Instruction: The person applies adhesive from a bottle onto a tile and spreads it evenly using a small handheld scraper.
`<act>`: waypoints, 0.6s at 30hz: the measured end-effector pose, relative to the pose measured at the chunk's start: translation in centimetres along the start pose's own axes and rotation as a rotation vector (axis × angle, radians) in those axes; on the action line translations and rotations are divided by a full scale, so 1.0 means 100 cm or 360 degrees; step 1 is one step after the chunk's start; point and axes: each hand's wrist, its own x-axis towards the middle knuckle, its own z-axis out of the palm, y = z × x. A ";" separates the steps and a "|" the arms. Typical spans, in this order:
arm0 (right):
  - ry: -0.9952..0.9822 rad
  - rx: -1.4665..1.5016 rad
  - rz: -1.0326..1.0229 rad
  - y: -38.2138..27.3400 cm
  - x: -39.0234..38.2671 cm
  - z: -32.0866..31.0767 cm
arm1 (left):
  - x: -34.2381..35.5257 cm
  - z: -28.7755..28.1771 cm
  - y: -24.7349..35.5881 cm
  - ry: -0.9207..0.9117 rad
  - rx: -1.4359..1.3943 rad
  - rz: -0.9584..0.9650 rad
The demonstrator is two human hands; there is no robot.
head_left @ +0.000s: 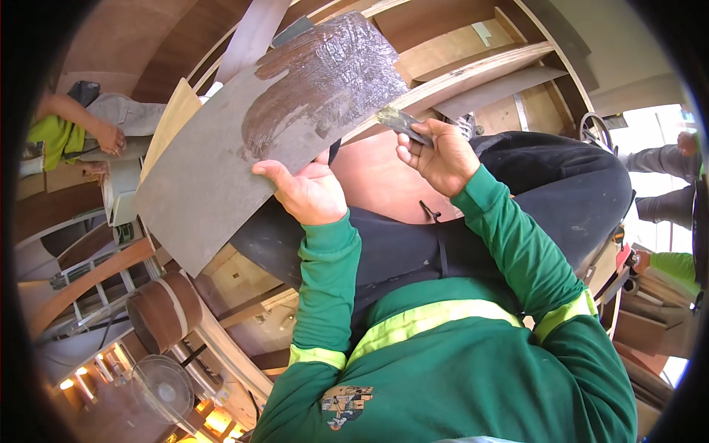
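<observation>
A grey sheet (203, 177) lies tilted in front of me, over wooden framing. Wet, glossy brown adhesive-like coating (325, 81) covers its far right part in streaks; the near left part is bare. My left hand (317, 193) is closed on the sheet's near edge, thumb on top and the fingers hidden below. To the right, my right hand (449, 156) pinches a small flat spreader (402, 122), its end crusted yellowish. The spreader's tip is at the sheet's right edge; whether it touches is hard to tell.
A wooden frame with compartments (473, 74) stretches behind the sheet. On the left, another person's hand (111, 138) shows near boards. Lower left are a fan (162, 387) and a brown curved roll (164, 311). More people stand at the right, near a dark wheel (594, 131).
</observation>
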 end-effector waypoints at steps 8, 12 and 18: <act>-0.0012 0.0332 -0.0095 -0.034 0.002 -0.019 | 0.009 -0.017 0.013 -0.0009 0.0186 0.0021; 0.0066 0.0059 -0.0529 -0.056 -0.014 -0.016 | 0.006 -0.021 0.020 -0.0016 0.0197 -0.0036; 0.0153 -0.1365 -0.1331 -0.066 -0.014 -0.007 | 0.000 -0.017 0.013 -0.0132 0.0175 -0.0115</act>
